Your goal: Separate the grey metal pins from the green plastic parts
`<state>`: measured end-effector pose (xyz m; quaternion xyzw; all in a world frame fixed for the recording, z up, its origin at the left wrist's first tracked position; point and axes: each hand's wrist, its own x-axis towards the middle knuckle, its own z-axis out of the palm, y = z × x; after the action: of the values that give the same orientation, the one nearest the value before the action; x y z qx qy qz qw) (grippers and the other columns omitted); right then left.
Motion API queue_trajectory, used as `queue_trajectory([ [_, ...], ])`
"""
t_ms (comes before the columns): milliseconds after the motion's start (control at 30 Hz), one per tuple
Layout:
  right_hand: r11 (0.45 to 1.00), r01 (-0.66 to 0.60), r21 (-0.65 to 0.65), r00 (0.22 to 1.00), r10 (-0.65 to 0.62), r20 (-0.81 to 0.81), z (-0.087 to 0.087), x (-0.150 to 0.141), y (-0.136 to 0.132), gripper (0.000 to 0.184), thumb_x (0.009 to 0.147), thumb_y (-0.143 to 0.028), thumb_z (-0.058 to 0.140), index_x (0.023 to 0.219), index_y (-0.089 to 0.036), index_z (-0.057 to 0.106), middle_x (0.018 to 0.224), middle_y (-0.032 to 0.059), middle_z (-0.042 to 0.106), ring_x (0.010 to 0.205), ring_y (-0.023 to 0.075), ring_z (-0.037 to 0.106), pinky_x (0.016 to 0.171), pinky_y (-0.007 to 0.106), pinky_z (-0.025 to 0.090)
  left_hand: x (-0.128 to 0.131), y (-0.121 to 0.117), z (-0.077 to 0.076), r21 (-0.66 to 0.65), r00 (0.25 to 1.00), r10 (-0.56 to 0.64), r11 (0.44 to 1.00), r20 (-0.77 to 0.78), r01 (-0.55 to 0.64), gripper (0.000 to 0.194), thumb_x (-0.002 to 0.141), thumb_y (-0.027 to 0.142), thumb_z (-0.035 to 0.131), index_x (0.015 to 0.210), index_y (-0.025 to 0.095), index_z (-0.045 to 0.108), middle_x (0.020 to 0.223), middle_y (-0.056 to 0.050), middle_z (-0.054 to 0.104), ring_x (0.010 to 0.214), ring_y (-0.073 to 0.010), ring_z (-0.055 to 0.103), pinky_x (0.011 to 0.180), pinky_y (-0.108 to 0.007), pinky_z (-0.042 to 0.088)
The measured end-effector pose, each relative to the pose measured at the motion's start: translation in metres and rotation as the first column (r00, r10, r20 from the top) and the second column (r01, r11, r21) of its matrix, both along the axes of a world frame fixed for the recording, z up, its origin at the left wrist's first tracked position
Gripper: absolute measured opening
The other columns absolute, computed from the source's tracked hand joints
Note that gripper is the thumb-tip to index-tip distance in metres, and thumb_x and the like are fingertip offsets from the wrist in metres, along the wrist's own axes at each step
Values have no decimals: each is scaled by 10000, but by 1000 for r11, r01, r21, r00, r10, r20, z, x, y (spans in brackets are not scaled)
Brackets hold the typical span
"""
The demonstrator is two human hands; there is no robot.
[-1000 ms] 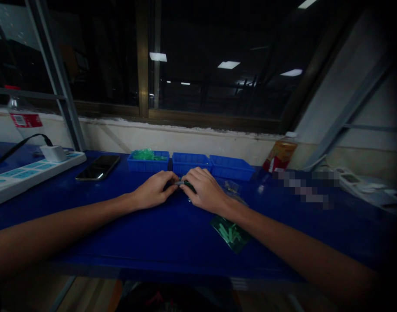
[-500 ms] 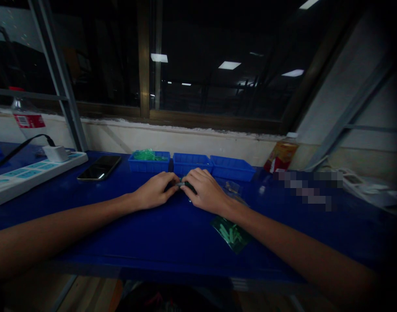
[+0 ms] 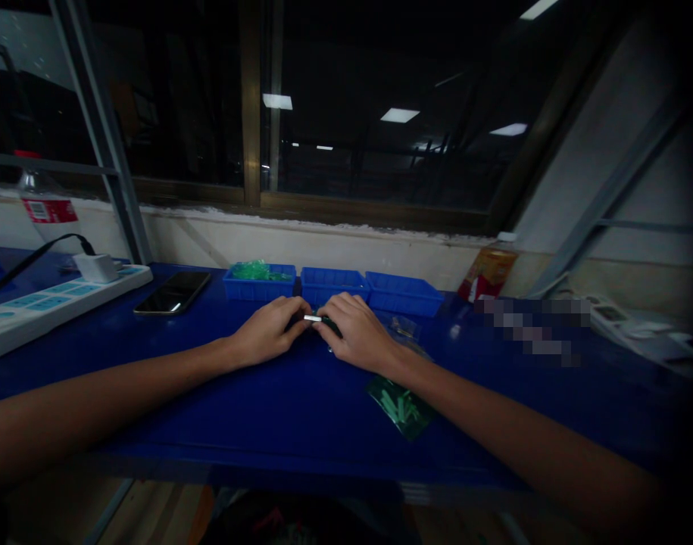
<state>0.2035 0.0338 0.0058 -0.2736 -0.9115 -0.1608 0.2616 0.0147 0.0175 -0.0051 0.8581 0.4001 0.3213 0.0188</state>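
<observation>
My left hand [image 3: 266, 331] and my right hand [image 3: 358, 334] meet over the middle of the blue table. Between their fingertips is a small slim piece [image 3: 313, 318], bright and pale on the left and dark toward my right palm. Its kind is too small to make out. Both hands are closed in a pinch around it, thumbs toward me. Under my right forearm lies a clear bag of green strips [image 3: 400, 407], partly covered by the arm. Another clear bag [image 3: 404, 327], with small brownish pieces, sits just beyond my right wrist.
Along the wall stand three blue bins: the left bin [image 3: 260, 289] with green plastic bags, the middle bin [image 3: 335, 286] and the right bin [image 3: 404, 294]. A phone [image 3: 173, 293] and a white power strip [image 3: 62, 303] lie at left. A drink bottle [image 3: 488, 271] stands at back right.
The pale part of the small piece now shows brighter and flatter between my fingertips, as if slightly turned. Both hands stay in nearly the same place.
</observation>
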Motion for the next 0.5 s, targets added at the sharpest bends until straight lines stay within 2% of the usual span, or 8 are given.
queue_trajectory([
  [167,1000,-8,-9,1000,8,-9,0,0,-1,188,825,-288,474,951,-158,522,873,67,558,850,191,461,734,314,316,0,1,0,-1,1000,12,1000,-20,-12,184,885,261,382,903,156,532,850,-54,594,807,-185,519,747,-341,421],
  [367,1000,-14,7,1000,14,5,0,0,0,160,854,-260,421,902,-160,536,845,61,556,822,179,460,720,305,311,1,-2,3,3,997,2,1000,-72,-2,225,899,253,341,845,156,537,778,-40,584,758,-178,508,713,-328,412],
  [500,1000,-12,8,1000,12,5,-1,0,1,173,858,-260,414,888,-152,546,834,67,560,816,181,460,713,309,310,1,-4,3,0,999,0,1000,-39,0,177,879,268,389,915,161,525,848,-47,596,794,-183,518,724,-334,415],
])
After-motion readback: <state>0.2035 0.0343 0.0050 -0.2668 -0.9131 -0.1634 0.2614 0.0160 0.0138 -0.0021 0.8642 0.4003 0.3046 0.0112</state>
